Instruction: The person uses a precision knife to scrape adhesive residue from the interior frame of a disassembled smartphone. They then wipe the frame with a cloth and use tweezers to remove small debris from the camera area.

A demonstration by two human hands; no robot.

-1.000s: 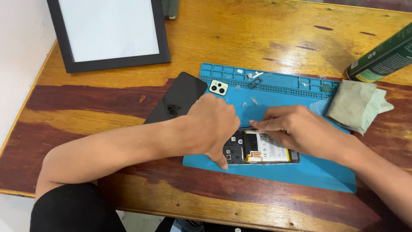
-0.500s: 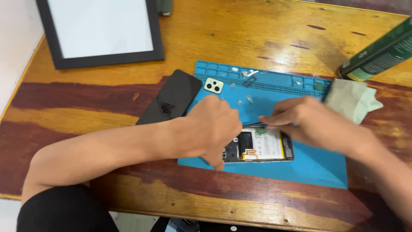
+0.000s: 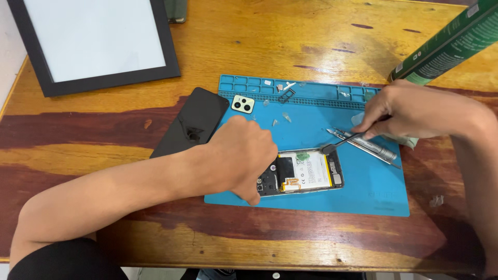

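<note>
Down on the wooden table (image 3: pixel 311 46), glossy and streaked in honey and dark red, lies a blue rubbery mat (image 3: pixel 373 194) with a row of small square trays moulded along its far edge. An opened phone (image 3: pixel 306 173) lies flat near the mat's front edge, its back removed: a pale rectangular battery fills the middle, with dark circuit boards and a small orange flex at its left end.

The left hand (image 3: pixel 244 155) rests on the phone's left end, fingers curled down over that edge and pressing on it, thumb tucked at the near side; the fingertips are hidden, so how tightly they grip cannot be told.

The right hand (image 3: pixel 410 111) hovers over the mat's right part, fingers pinched together on a thin black tool (image 3: pixel 342 142). Its flat tip touches the phone's upper right corner. Just beside it lies a slim metal screwdriver (image 3: pixel 371 148), slanting across the mat.

Left of the mat a smooth black back cover (image 3: pixel 194 124) lies on the table, with a small pale camera piece (image 3: pixel 243 104) near it. A black-framed white board (image 3: pixel 93 41) lies at the far left, and a green cylinder (image 3: pixel 446 44) slants in at the far right.
</note>
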